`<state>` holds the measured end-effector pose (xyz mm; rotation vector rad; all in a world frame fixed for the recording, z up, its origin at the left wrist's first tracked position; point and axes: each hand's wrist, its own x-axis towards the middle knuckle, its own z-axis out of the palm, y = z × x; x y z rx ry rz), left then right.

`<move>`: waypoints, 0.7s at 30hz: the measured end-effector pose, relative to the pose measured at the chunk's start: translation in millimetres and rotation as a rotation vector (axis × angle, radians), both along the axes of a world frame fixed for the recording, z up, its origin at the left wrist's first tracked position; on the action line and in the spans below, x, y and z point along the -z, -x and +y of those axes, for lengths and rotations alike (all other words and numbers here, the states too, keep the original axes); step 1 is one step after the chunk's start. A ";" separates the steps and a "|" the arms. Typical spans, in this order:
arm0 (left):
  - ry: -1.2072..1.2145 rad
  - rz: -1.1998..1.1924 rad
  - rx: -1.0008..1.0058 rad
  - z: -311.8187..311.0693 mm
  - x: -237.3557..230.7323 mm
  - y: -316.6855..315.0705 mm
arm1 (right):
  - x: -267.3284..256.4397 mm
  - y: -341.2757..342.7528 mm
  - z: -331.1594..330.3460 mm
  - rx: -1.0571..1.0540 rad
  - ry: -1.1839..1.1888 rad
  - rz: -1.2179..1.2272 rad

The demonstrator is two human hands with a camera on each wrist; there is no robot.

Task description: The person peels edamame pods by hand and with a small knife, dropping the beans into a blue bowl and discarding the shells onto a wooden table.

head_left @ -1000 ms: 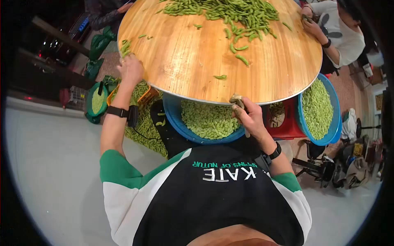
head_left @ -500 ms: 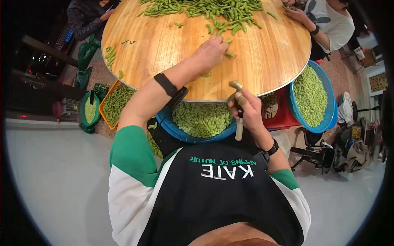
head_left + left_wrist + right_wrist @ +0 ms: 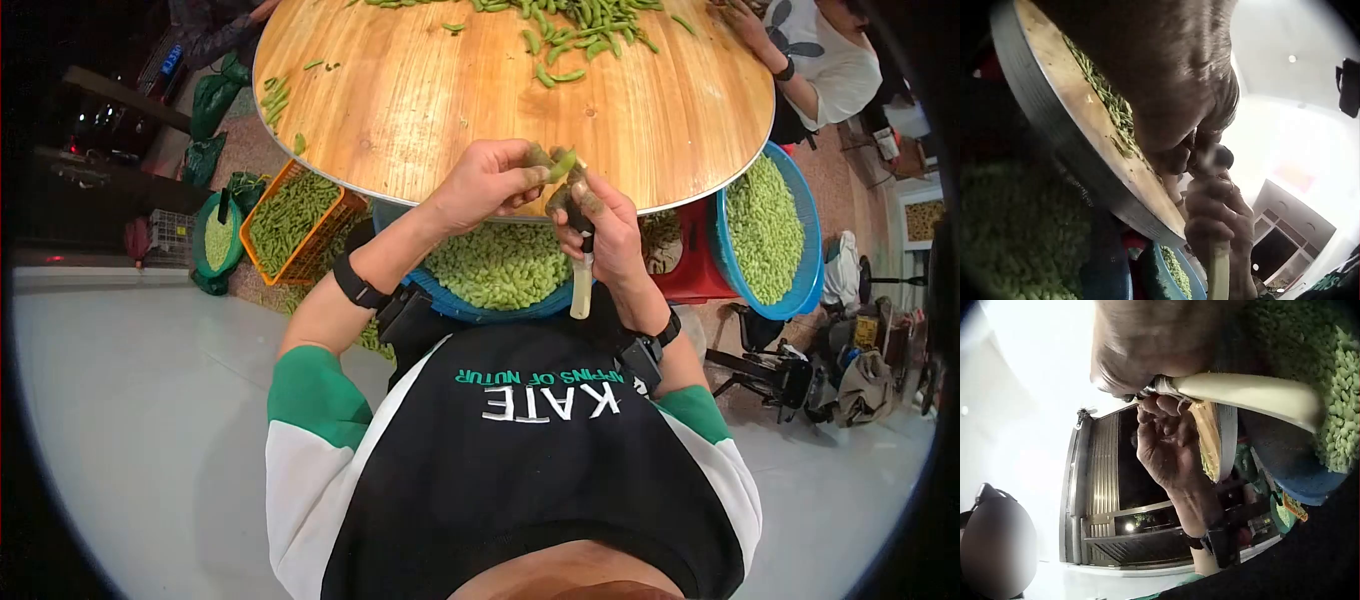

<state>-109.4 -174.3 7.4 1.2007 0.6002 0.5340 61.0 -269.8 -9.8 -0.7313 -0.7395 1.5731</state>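
Over the near edge of the round wooden table, my two hands meet. My left hand pinches a green soybean pod between thumb and fingers. Just to its right, my right hand grips a tool with a cream-coloured handle. That handle sticks out below the fist toward me, and in the right wrist view the handle joins a dark, metallic part. Fingers hide the tool's working end. Directly below the hands stands a blue basin holding shelled green beans.
More pods lie heaped at the table's far side, with a few pods at the left edge. An orange crate of pods stands left. Another blue basin of beans and a red stool stand right. Another person sits across at right.
My left hand went from the table's left edge to the loose pods in the middle, then came back to my right hand with a pod. My right hand kept hold of the tool.
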 end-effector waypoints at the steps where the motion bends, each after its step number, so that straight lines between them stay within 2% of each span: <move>1: -0.021 -0.002 0.001 -0.7 0.3 0.4 | -1.3 1.4 0.6 -0.028 -0.013 0.007; 15: -0.062 -0.014 -0.029 -6.8 2.7 5.2 | -0.7 3.9 -0.9 -0.050 0.003 0.022; 18: 0.073 -0.136 0.015 -2.0 13.3 4.6 | 1.3 0.8 -1.8 -0.062 0.043 0.096; 20: 0.467 -0.317 0.143 1.3 19.0 5.4 | 1.8 -1.3 -2.4 -0.082 0.067 0.154; 21: 0.468 -0.317 0.141 1.1 23.4 5.1 | -0.3 -1.9 -2.3 -0.141 0.077 0.240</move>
